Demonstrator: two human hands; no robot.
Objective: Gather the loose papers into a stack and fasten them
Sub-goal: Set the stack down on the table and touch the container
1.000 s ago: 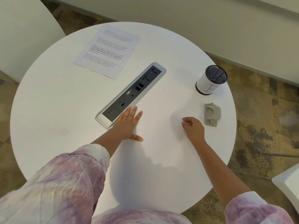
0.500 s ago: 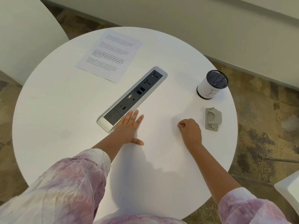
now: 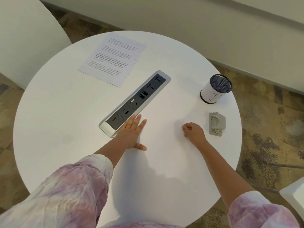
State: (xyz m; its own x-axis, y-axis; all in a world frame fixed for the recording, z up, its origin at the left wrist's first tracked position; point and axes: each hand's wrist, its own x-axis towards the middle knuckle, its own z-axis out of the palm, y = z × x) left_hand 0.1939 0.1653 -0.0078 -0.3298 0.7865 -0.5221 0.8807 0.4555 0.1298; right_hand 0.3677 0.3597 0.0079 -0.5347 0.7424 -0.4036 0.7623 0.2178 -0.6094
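Note:
Printed white papers (image 3: 111, 60) lie flat at the far left of the round white table (image 3: 65, 120); I cannot tell how many sheets there are. A grey stapler (image 3: 216, 123) lies at the right side of the table. My left hand (image 3: 131, 132) rests flat on the table, fingers apart, its fingertips by the near end of the power strip. My right hand (image 3: 194, 132) is curled into a fist on the table, a short way left of the stapler and apart from it. Neither hand holds anything.
A long silver and black power strip (image 3: 136, 101) runs diagonally across the table's middle, between my hands and the papers. A white mesh-topped pen cup (image 3: 215, 89) stands at the far right. White furniture (image 3: 24, 38) is at far left and another piece (image 3: 294, 195) at near right.
My hands stay nearly where they were; the right fist has shifted slightly left, away from the stapler. The camera view has tilted, so the table sits lower in the picture.

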